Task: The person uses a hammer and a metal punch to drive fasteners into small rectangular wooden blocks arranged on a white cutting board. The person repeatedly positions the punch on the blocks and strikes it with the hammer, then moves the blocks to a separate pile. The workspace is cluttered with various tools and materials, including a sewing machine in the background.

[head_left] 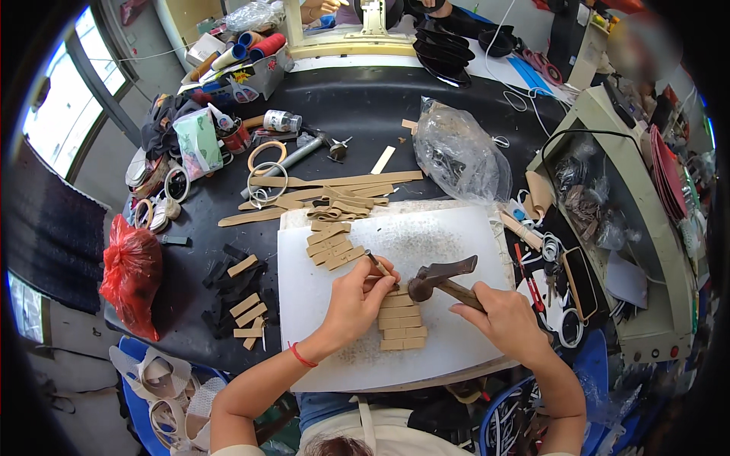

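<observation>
My left hand is closed around a slim metal punch, which leans with its upper end toward the far left. Its lower tip is hidden by my fingers, at the far end of a column of short tan strips on a white board. In my right hand is a hammer, gripped by its wooden handle. The hammer's head is just right of my left fingertips, close over the far strips. Another group of short tan strips lies farther left on the board.
Long tan strips and tape rolls lie beyond the board. Black and tan pieces are scattered left, near a red plastic bag. A clear plastic bag sits at the back. Red-handled tool and cords lie right.
</observation>
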Demonstrator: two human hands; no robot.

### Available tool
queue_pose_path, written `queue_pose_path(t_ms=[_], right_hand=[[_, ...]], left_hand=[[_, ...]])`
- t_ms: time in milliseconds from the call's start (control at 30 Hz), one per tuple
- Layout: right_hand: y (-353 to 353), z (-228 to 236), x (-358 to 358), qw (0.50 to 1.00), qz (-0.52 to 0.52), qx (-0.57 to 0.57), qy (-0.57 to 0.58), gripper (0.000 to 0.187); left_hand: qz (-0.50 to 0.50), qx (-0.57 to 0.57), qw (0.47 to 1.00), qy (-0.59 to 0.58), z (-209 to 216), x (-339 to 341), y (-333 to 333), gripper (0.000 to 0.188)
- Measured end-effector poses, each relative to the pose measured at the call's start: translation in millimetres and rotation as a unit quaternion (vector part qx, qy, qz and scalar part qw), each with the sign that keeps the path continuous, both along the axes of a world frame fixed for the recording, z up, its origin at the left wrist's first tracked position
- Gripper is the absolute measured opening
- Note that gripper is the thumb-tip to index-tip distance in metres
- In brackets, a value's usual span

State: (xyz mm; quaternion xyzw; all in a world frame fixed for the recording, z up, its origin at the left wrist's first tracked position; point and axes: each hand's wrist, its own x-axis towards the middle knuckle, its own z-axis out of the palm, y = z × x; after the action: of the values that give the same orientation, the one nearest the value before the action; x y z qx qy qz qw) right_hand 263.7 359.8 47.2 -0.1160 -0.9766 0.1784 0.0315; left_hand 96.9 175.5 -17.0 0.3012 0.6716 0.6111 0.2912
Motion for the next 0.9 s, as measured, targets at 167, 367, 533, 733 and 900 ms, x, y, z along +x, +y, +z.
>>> queue_pose_path(t_ms=[167, 367, 533, 733, 900], right_hand=[[3, 32, -10, 0.995, -0.038, -0.024, 0.092, 0.037], [-3, 92, -16, 0.928, -0.123, -0.216, 0.278, 0.026], [6, 58, -37, 0.997, 0.006, 0.012, 0.079, 0.039], [-5, 10, -14, 0.996, 0.047, 0.071, 0.0, 0.038], [-9, 8, -10, 0.997, 0.024, 0.067, -0.025, 0.038]], left_hand=[[-0.023, 0.0, 0.997, 0.079, 8, -2, -2, 0.008], [-0.06, -0.033, 0.959, 0.274, 11, 3, 1, 0.01], [-0.046, -0.039, 0.946, 0.319, 3, 5, 4, 0.008], [0.006, -0.029, 0.996, 0.087, 5, -3, 4, 0.018], [-0.004, 0.009, 0.999, -0.038, 3, -12, -9, 0.019]])
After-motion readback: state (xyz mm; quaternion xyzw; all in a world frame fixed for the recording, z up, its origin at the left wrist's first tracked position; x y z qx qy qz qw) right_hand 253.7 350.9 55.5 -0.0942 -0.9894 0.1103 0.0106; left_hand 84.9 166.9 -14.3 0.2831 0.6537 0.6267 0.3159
